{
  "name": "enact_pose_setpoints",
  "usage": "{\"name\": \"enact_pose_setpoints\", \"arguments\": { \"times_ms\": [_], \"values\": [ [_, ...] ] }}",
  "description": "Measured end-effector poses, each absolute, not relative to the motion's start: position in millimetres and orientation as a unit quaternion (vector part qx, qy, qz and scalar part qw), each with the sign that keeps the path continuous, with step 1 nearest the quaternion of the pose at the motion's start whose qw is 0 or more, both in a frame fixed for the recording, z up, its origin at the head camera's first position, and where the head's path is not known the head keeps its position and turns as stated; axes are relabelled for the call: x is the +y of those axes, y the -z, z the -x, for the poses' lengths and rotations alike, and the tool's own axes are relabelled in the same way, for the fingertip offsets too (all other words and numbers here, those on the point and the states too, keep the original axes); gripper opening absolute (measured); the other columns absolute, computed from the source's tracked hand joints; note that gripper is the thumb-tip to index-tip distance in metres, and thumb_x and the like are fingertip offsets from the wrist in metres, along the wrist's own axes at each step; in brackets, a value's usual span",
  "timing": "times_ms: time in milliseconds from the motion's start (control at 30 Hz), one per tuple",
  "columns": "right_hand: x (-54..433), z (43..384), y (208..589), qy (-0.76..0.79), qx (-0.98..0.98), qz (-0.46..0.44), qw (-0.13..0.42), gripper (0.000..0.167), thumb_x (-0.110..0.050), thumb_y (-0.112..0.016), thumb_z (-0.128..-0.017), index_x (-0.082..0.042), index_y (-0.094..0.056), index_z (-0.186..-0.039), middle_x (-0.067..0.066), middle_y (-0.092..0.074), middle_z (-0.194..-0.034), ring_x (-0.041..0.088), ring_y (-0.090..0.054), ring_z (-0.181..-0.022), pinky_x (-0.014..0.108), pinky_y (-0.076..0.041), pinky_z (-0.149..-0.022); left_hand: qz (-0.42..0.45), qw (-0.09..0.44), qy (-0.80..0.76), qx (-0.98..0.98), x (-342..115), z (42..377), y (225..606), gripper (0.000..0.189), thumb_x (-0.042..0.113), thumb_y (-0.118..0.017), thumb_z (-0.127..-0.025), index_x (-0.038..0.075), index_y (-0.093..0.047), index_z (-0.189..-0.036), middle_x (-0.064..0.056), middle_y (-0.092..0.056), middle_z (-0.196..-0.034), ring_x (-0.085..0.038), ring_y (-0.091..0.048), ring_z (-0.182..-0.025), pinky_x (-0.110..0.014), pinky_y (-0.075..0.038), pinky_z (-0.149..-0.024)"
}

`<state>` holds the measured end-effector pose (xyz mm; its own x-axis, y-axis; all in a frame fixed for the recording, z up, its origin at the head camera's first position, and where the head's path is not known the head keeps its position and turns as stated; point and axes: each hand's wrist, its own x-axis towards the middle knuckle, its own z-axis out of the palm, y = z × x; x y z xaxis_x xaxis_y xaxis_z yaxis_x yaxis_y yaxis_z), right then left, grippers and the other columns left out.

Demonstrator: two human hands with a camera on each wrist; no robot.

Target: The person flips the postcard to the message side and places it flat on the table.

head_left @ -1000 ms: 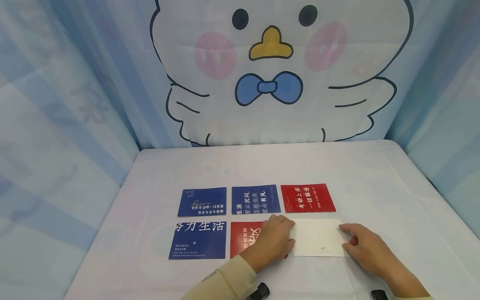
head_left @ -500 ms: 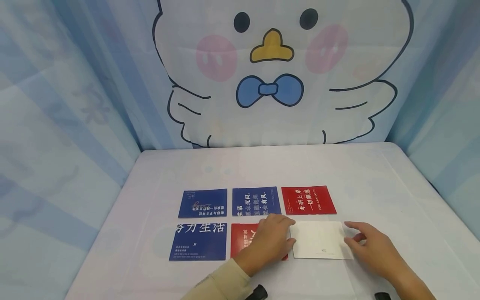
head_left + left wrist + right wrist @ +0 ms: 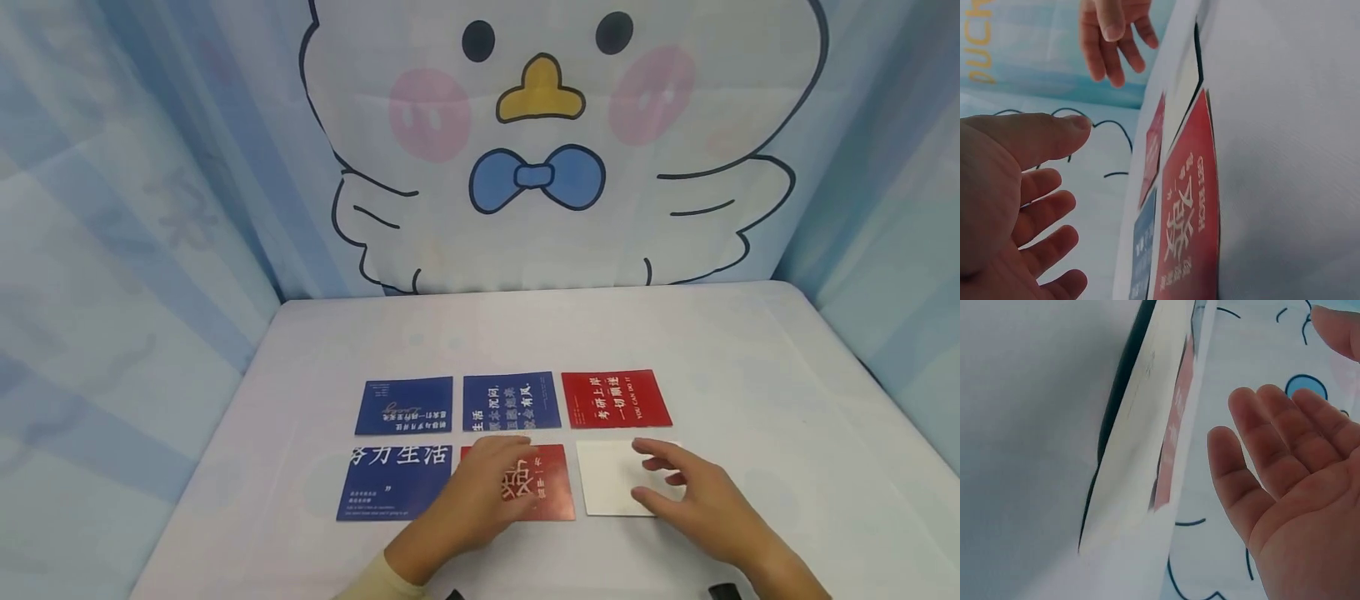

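Observation:
Above the front middle red card (image 3: 557, 487) hovers my left hand (image 3: 476, 496), hiding part of it; in the left wrist view its thumb and fingers are spread and hold nothing. A blank white card (image 3: 609, 479) lies flat at the front right. My right hand (image 3: 697, 504) is over that card's right side, fingers loosely bent; the right wrist view shows its palm (image 3: 1297, 500) with nothing in it and apart from the card. A blue card (image 3: 393, 492) with white characters lies to the left of the red one.
Behind these lies a second row: a blue card (image 3: 408, 408), another blue card (image 3: 513, 402) and a red card (image 3: 617, 400). All rest on a white-covered table (image 3: 300, 350). A cartoon-printed curtain (image 3: 540, 242) rises at the table's back edge, with blue drapes at both sides.
My left hand has left the white card's left edge and moved left over the red card. My right hand has shifted left from the card's right edge to above it.

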<state>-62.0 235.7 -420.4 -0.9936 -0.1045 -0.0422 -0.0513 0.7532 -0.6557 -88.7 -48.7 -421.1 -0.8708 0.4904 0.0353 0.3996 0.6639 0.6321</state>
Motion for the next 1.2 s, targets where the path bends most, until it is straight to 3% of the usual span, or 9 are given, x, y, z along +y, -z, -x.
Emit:
{"name": "enact_pose_setpoints", "arguments": {
  "times_ms": [300,533,700,967,1200],
  "values": [
    [206.3,60.8,420.9,0.372,0.924,0.063,0.061,0.076,-0.04,-0.084,-0.079,-0.015,-0.054,-0.144,0.013,-0.059,-0.137,0.037,-0.056,-0.121,0.059,-0.051,-0.091,-0.215,0.076,-0.351,0.908,-80.8,78.5,432.9,0.071,0.027,-0.084,-0.081,0.008,-0.054,-0.143,-0.001,-0.053,-0.145,-0.028,-0.044,-0.137,-0.054,-0.035,-0.11],
    [186.3,68.2,420.6,0.334,0.936,0.077,0.085,0.079,-0.035,-0.085,-0.075,-0.013,-0.054,-0.144,0.01,-0.058,-0.138,0.036,-0.053,-0.127,0.059,-0.046,-0.098,-0.188,0.077,-0.304,0.931,-92.4,80.5,436.1,0.08,0.024,-0.088,-0.075,0.013,-0.051,-0.145,0.0,-0.054,-0.143,-0.026,-0.047,-0.132,-0.053,-0.039,-0.108],
    [175.6,72.4,424.7,0.32,0.938,0.087,0.1,0.079,-0.029,-0.087,-0.073,-0.011,-0.055,-0.142,0.008,-0.059,-0.137,0.034,-0.053,-0.127,0.057,-0.045,-0.1,-0.216,0.065,-0.265,0.938,-100.8,84.7,440.7,0.078,0.025,-0.087,-0.076,0.008,-0.052,-0.143,-0.003,-0.056,-0.142,-0.028,-0.046,-0.134,-0.054,-0.035,-0.11],
    [163.7,77.2,432.7,0.282,0.948,0.113,0.089,0.077,-0.027,-0.09,-0.068,-0.013,-0.059,-0.138,0.007,-0.058,-0.139,0.034,-0.047,-0.134,0.06,-0.042,-0.102,-0.212,0.084,-0.245,0.942,-107.9,88.4,446.7,0.074,0.031,-0.089,-0.074,0.011,-0.058,-0.138,-0.002,-0.06,-0.137,-0.03,-0.044,-0.134,-0.055,-0.033,-0.11],
    [157.4,79.2,436.7,0.257,0.952,0.127,0.108,0.076,-0.025,-0.092,-0.065,-0.008,-0.062,-0.133,0.009,-0.061,-0.134,0.037,-0.041,-0.138,0.067,-0.027,-0.11,-0.206,0.089,-0.235,0.946,-106.6,89.2,450.6,0.073,0.031,-0.089,-0.073,0.009,-0.06,-0.136,-0.004,-0.061,-0.134,-0.03,-0.044,-0.134,-0.055,-0.034,-0.11]
  ]
}}
